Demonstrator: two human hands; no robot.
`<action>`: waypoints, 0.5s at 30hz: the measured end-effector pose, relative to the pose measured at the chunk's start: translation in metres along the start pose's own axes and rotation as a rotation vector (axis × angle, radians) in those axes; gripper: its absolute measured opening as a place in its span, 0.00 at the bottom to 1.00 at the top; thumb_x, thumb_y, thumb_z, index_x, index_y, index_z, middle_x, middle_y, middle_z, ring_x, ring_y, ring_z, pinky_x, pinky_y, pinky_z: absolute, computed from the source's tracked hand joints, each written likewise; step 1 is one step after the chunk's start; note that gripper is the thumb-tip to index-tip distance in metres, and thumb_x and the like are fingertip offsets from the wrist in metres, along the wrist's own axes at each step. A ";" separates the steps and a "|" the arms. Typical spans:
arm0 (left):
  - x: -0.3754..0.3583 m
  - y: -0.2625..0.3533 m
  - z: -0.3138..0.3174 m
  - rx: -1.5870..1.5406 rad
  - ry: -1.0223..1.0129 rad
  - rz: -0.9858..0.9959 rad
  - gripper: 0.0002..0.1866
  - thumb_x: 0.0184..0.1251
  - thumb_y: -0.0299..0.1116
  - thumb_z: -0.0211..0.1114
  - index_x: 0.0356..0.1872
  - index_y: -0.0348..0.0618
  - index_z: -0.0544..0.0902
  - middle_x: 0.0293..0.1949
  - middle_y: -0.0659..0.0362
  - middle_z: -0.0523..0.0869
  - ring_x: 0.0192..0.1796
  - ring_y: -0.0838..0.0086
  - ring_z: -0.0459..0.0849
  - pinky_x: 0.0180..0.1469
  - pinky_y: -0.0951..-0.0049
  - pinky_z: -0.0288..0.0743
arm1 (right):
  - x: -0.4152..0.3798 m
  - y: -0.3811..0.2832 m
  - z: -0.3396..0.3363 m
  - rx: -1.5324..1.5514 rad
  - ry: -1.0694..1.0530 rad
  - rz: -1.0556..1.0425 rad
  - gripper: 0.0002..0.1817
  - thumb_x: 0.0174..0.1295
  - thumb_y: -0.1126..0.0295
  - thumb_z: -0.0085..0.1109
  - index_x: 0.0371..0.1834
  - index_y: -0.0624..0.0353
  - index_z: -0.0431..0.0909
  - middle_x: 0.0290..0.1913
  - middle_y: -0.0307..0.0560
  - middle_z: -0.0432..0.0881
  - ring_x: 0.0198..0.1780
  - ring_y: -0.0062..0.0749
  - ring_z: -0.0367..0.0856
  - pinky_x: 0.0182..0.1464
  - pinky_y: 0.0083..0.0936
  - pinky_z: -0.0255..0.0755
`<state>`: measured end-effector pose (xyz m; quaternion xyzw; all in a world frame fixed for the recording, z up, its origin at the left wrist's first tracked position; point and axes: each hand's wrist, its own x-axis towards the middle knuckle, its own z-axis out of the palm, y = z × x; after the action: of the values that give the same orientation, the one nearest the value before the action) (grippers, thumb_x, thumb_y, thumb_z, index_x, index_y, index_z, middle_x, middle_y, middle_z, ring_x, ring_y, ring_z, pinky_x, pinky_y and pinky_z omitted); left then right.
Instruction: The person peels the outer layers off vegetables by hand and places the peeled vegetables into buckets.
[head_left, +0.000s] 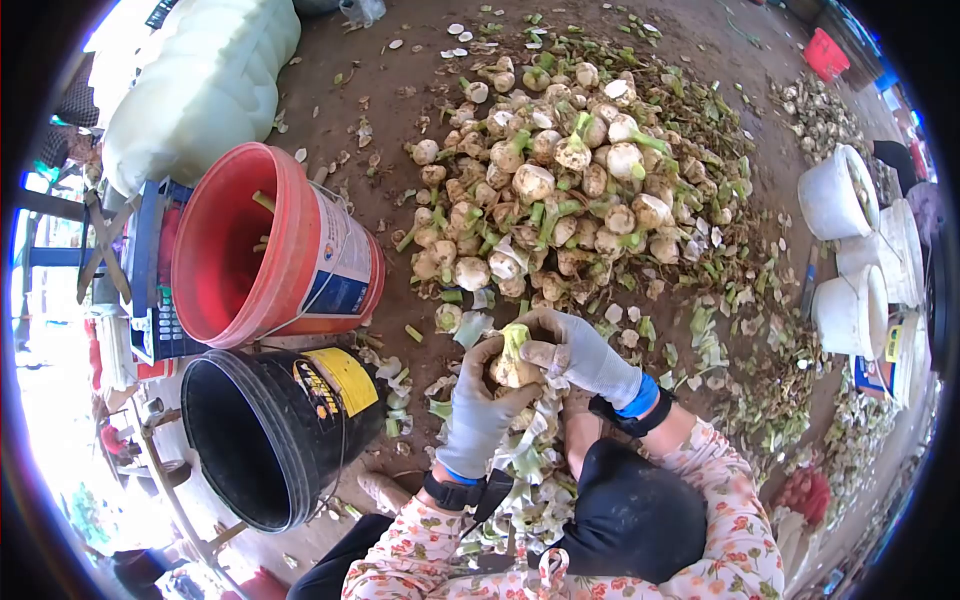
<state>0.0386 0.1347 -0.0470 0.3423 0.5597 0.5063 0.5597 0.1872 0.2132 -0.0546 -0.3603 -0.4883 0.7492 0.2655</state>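
Between my gloved hands is a pale, soil-marked bulb (515, 367) with a short cut green stem. My left hand (478, 400) wraps around its lower left side. From the upper right, my right hand (585, 352) grips the same bulb, fingers bent over the stem and thumb against its side. A whitish strip of peel (550, 402) hangs below the right fingers. Just beyond my hands lies a large heap of similar bulbs (533, 182), many with green stem stubs. Loose peelings (520, 500) lie beneath my hands and between my legs.
To the left, a red bucket (340, 250) lies tilted with green stem pieces inside, beside a tilted black bucket (345, 420). White buckets (850, 315) stand at the right. A bulging pale sack (200, 90) lies at the upper left, above a blue crate (150, 270).
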 end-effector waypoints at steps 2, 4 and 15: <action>-0.002 0.003 -0.002 -0.099 -0.012 -0.077 0.36 0.42 0.18 0.73 0.58 0.36 0.70 0.54 0.55 0.75 0.55 0.73 0.75 0.58 0.73 0.71 | -0.002 0.000 -0.001 0.031 -0.026 0.006 0.19 0.61 0.66 0.62 0.51 0.63 0.74 0.43 0.38 0.79 0.45 0.19 0.75 0.49 0.20 0.70; -0.002 0.003 -0.008 -0.038 -0.026 -0.077 0.36 0.42 0.18 0.74 0.58 0.36 0.70 0.54 0.56 0.76 0.55 0.74 0.76 0.58 0.73 0.71 | -0.004 -0.010 -0.002 -0.059 -0.044 -0.024 0.17 0.61 0.68 0.61 0.51 0.63 0.74 0.42 0.37 0.79 0.44 0.17 0.74 0.48 0.19 0.70; -0.007 0.004 -0.020 -0.539 -0.163 -0.282 0.27 0.57 0.37 0.64 0.56 0.35 0.70 0.46 0.54 0.82 0.38 0.70 0.83 0.38 0.77 0.78 | -0.010 0.003 0.005 0.035 -0.023 -0.040 0.11 0.61 0.76 0.56 0.46 0.63 0.75 0.37 0.34 0.78 0.37 0.12 0.71 0.39 0.13 0.67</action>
<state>0.0196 0.1251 -0.0439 0.1399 0.4004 0.5246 0.7382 0.1891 0.2016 -0.0534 -0.3371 -0.4851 0.7563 0.2811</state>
